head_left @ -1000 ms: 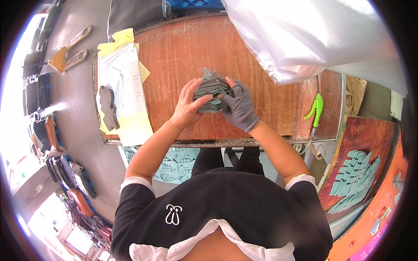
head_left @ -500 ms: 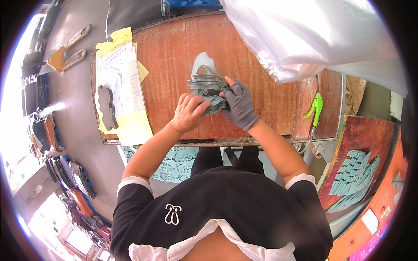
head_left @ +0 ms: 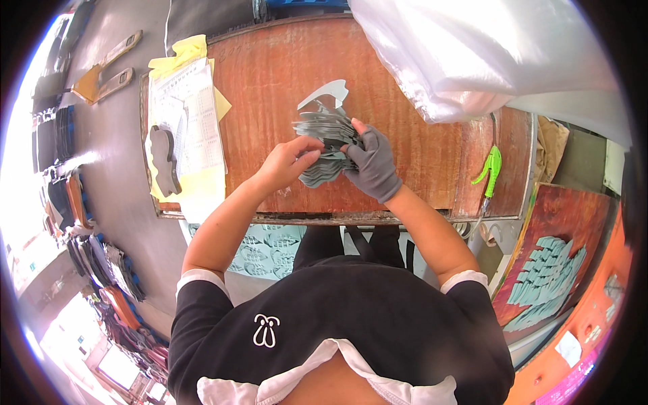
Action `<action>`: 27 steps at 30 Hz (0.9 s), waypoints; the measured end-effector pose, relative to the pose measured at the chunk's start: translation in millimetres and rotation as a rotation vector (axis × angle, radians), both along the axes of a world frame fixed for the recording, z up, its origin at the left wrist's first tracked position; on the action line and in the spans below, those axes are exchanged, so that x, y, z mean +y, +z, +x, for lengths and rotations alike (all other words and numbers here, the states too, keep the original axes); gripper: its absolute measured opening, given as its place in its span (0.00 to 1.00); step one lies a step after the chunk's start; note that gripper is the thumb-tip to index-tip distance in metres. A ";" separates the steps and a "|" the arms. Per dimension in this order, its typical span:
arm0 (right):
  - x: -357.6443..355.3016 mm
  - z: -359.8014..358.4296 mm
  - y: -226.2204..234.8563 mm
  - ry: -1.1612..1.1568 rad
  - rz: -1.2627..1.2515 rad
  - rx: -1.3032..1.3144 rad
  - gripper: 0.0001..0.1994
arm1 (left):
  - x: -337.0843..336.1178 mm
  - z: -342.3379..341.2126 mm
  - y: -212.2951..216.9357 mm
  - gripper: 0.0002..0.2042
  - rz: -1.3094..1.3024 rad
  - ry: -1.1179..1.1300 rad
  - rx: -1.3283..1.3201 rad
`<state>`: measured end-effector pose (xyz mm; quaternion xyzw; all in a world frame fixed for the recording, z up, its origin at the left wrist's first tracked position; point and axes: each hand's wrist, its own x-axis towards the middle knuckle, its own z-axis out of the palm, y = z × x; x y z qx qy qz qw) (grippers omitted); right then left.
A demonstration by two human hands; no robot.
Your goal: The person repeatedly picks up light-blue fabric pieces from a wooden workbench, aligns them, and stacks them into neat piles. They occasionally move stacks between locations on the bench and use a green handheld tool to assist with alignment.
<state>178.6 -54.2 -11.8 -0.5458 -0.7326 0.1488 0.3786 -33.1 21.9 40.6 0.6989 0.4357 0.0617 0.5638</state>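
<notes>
A fanned stack of thin grey-green cut pieces (head_left: pixel 322 172) is held above the wooden table. My right hand (head_left: pixel 373 167), in a grey glove with bare fingertips showing, is closed around the stack's right side. My bare left hand (head_left: pixel 289 164) is at the stack's left side, fingers bent and a gap showing between thumb and forefinger. Its fingertips are close against the layered edges; whether they touch is hard to see. Past the stack's far end a pale, curved piece (head_left: pixel 332 90) sticks out.
Papers and yellow sheets (head_left: pixel 192 128) lie on the table's left, with a dark shaped block (head_left: pixel 164 160) on them. A green air gun (head_left: pixel 492 169) is at right. White plastic sheeting (head_left: pixel 472 61) covers the far right corner. Teal pieces (head_left: pixel 547 277) lie on a board at lower right.
My left hand has turned and its thumb and forefinger have come apart. The pale piece at the far end has swung to the right. My right hand keeps its hold.
</notes>
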 end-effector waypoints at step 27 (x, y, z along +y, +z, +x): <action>2.0 0.0 -8.3 0.014 0.078 -0.011 0.26 | 0.7 12.1 18.1 0.09 0.663 -0.342 -0.020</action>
